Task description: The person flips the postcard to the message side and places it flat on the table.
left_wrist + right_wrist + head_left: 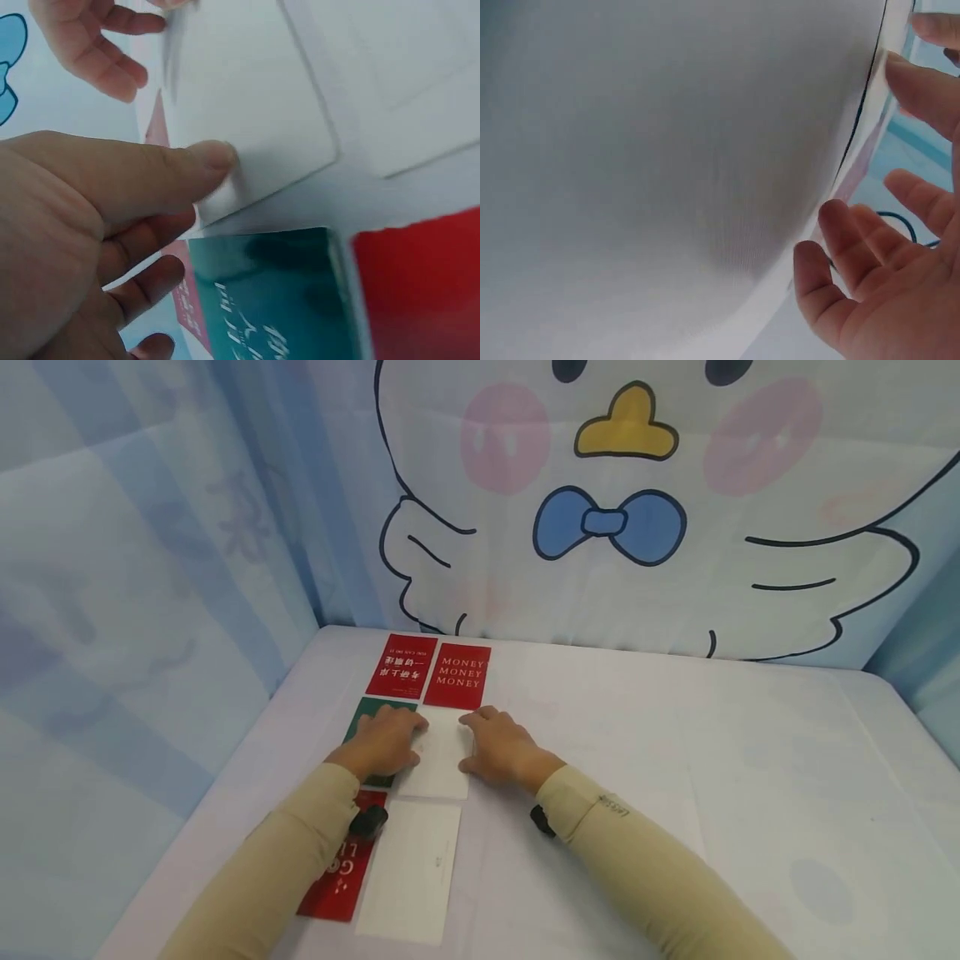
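A white card (442, 772) lies on the table between my two hands. My left hand (379, 742) is at its left side, over a green card (365, 707) with pale lettering. In the left wrist view the thumb (214, 155) rests on the white card near a corner, while the other fingers are loosely bent beside its edge. At the card's right side, my right hand (501, 750) touches the edge with fingertips and thumb spread apart. Its fingers (840, 225) look relaxed in the right wrist view.
Behind the white card lie a red card lettered MONEY (457, 675) and another red card (402, 665) to its left. Nearer me are a second white card (411, 872) and a red card (330, 893), partly under my left sleeve. A cartoon-printed curtain (517, 577) hangs behind the white table (675, 777).
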The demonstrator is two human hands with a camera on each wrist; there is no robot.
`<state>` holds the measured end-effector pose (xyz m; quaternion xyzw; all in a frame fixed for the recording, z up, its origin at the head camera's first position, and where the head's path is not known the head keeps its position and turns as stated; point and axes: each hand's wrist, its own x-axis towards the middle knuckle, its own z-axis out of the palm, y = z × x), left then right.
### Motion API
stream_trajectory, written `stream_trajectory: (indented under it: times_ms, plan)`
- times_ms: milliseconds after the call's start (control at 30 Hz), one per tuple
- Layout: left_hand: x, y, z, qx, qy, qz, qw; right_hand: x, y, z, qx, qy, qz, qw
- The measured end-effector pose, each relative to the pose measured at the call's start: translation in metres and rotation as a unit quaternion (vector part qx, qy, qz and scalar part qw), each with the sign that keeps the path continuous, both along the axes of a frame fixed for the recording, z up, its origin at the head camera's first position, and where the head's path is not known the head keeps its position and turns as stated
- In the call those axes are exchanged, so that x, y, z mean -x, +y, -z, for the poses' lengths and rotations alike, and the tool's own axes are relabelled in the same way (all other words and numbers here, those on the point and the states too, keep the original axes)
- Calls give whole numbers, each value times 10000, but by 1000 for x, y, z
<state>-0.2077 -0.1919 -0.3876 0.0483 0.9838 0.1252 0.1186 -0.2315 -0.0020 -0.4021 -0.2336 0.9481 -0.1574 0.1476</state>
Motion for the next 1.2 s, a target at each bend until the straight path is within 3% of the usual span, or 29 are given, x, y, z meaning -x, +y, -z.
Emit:
stream_trajectory:
  times_ms: [133,300,433,567,767,1200]
  plan:
    - [12,-1,-7,-321,297,-26,9990,13,8,-5,149,206,52,9997]
    - [38,-4,-13,-465,752,-77,9961,39,15,-18,-44,831,130,9964]
    - [56,-2,-9,-395,728,-117,9965,55,13,-21,-317,1191,-12,9924]
    - [67,3,-3,-343,541,-100,9979,62,9,-19,-475,1251,-141,9909]
    - [75,7,6,-308,536,46,9981,66,6,-11,-594,1263,-189,9900]
    - [74,3,18,-625,541,-97,9965,70,1,3,-912,1158,-502,9878]
